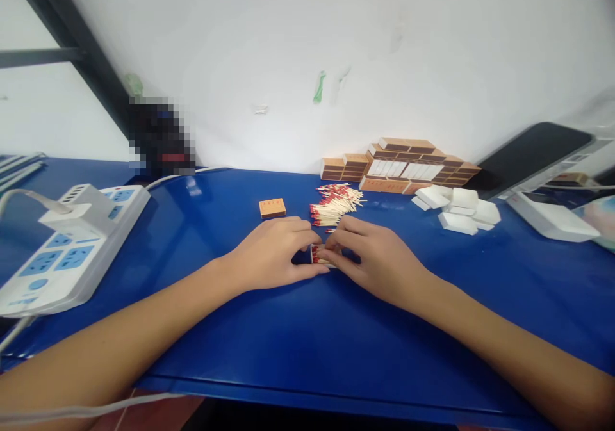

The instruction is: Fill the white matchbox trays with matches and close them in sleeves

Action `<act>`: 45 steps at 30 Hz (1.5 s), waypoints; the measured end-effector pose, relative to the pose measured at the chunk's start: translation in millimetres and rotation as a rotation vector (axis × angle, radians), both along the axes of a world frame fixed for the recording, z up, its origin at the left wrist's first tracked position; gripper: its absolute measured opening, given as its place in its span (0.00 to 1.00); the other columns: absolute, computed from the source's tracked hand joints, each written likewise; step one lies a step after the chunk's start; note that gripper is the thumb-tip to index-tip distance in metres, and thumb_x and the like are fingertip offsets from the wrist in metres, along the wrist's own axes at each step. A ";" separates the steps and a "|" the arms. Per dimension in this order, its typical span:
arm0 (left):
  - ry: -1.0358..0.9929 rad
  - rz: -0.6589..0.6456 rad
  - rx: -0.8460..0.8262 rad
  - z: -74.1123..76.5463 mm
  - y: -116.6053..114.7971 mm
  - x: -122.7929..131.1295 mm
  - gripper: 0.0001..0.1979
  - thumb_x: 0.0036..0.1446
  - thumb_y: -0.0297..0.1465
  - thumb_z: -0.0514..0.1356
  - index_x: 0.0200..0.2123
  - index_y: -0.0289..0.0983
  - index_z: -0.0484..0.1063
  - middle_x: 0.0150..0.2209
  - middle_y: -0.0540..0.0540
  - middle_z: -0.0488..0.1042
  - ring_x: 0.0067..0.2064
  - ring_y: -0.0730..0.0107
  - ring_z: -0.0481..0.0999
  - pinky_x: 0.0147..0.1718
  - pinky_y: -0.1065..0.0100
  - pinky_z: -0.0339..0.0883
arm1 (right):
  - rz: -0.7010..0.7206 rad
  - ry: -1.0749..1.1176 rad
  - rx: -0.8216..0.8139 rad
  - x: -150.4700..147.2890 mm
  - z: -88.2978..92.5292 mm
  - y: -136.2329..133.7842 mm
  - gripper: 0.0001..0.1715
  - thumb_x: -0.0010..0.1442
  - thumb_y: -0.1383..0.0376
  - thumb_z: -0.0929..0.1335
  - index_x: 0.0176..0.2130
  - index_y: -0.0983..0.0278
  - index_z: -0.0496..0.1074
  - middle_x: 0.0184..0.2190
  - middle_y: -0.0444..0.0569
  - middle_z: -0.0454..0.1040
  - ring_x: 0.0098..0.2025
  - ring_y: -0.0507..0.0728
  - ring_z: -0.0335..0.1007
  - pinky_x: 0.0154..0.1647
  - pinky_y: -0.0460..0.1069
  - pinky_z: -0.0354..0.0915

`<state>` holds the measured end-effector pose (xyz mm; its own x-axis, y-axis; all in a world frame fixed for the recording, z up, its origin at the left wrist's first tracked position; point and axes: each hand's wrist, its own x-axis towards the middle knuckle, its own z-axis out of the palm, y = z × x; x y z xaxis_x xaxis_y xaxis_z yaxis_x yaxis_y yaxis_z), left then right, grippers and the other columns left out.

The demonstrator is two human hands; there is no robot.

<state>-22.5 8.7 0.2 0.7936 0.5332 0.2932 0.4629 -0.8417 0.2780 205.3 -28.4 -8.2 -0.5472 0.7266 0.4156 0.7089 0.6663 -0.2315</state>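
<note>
My left hand (271,255) and my right hand (375,258) meet at the middle of the blue table (307,341). Between their fingertips sits a small matchbox tray (321,256) with red-tipped matches in it; both hands have fingers curled and pinched around it. Just behind the hands lies a loose pile of matches (335,204). An orange matchbox (272,207) lies alone to the left of the pile.
Stacked brown matchbox sleeves (401,165) stand against the white wall. Several white inner trays (459,210) lie at the right. A white power strip (62,245) with a plugged adapter sits at the left. A dark phone (533,155) leans at the far right above a white box (552,218).
</note>
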 end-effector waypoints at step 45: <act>-0.035 0.077 0.002 1.5 1.1 -2.6 0.15 0.60 0.44 0.67 0.38 0.36 0.78 0.34 0.48 0.75 0.36 0.66 0.75 0.34 0.66 0.66 | -0.030 0.067 -0.090 14.7 7.1 10.6 0.04 0.71 0.66 0.67 0.42 0.61 0.73 0.35 0.48 0.72 0.34 0.55 0.69 0.34 0.49 0.64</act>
<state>-25.0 9.7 1.7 0.7391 0.5918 0.3217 0.5165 -0.8045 0.2933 220.0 -17.8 -1.1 -0.4983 0.7778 0.3830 0.7090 0.6198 -0.3363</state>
